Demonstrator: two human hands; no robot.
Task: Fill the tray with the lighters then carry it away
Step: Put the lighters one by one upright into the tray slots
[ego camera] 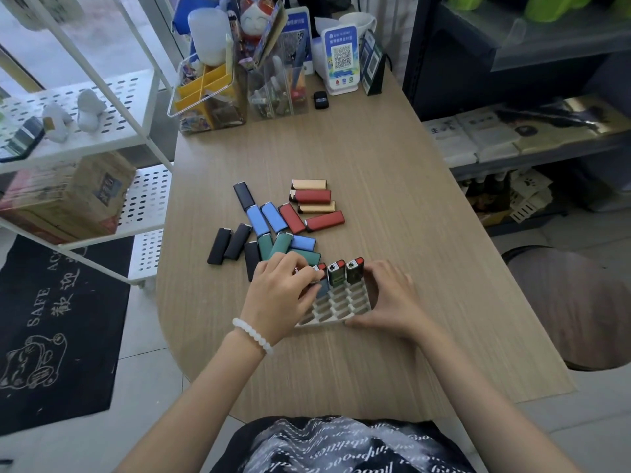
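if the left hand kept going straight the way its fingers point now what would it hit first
Probably the upright lighters standing in the tray's far row. The left hand holds a lighter and points right, toward them; depth from one view is uncertain.

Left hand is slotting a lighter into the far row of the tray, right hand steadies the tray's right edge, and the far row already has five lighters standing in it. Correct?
Not quite. The head view shows three lighters standing in the far row of the tray, not five. The rest holds: the left hand holds a lighter at that row, and the right hand steadies the tray's right edge.
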